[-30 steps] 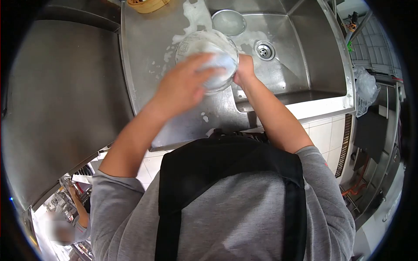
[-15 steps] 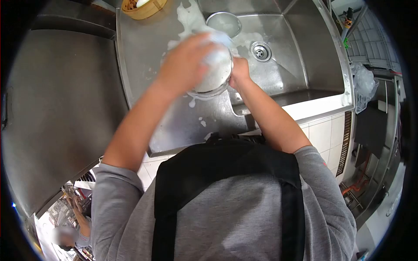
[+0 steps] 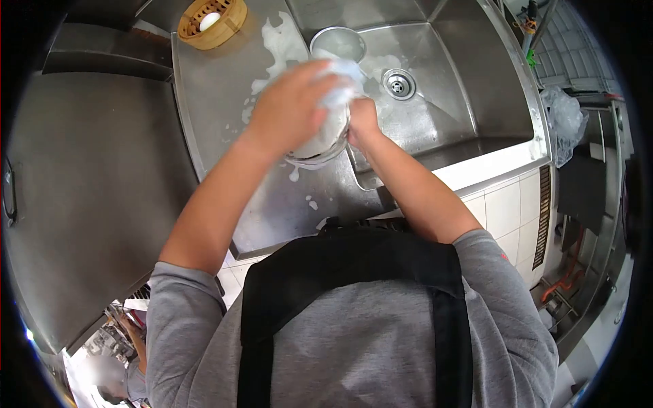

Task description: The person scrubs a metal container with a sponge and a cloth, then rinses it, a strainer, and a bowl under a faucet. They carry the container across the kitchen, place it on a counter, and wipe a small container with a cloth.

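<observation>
My left hand (image 3: 286, 105), slightly smeared by motion, is closed over a soapy pale blue-white cloth (image 3: 345, 76). It presses the cloth against the top of a round, whitish bowl-like vessel (image 3: 325, 144), which rests at the border of the steel counter and the sink. The fingers of my right hand (image 3: 362, 121) grip the vessel's right edge. Much of the vessel is hidden under my left hand and the cloth. Just beyond the cloth, a round metal bowl (image 3: 338, 43) with cloudy liquid stands in the sink.
White suds (image 3: 280, 44) streak the steel counter (image 3: 218, 88). A bamboo steamer (image 3: 219, 30) with a white egg-shaped thing (image 3: 209, 22) stands at the back left. The sink drain (image 3: 398, 84) lies to the right. A plastic bag (image 3: 564, 122) hangs beyond the sink. Another person is at lower left.
My left hand has shifted slightly over the vessel with the cloth. My right hand keeps its grip on the edge. The whole view has tilted a little, bringing more of the steamer in.
</observation>
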A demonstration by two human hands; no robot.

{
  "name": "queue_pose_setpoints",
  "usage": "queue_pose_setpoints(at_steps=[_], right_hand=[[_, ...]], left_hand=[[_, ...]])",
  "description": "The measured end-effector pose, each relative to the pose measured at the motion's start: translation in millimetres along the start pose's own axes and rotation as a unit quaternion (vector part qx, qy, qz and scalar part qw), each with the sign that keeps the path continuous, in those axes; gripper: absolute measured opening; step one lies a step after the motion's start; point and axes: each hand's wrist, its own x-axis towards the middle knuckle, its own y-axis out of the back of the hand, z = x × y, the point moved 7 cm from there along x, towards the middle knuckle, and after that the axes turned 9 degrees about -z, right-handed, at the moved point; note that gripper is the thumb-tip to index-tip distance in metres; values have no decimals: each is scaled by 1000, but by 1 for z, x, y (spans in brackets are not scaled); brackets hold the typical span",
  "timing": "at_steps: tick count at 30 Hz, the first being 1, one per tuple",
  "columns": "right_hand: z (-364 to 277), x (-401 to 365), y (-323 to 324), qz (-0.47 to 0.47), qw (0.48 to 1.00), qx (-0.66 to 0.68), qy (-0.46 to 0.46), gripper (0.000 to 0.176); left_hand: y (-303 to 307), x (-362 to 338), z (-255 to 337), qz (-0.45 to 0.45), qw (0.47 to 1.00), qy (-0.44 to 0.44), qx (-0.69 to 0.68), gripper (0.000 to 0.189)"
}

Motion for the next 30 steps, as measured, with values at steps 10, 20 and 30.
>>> queue_pose_setpoints(at_steps=[10, 20, 30], right_hand=[[18, 10, 14, 35, 999, -24, -16, 18], [-14, -18, -8, 49, 999, -17, 7, 10], [22, 7, 8, -42, 977, 210, 6, 22]], left_hand=[[4, -4, -12, 21, 999, 25, 19, 57], [8, 1, -3, 38, 997, 50, 38, 54], [-8, -19, 22, -3, 1000, -17, 22, 47]])
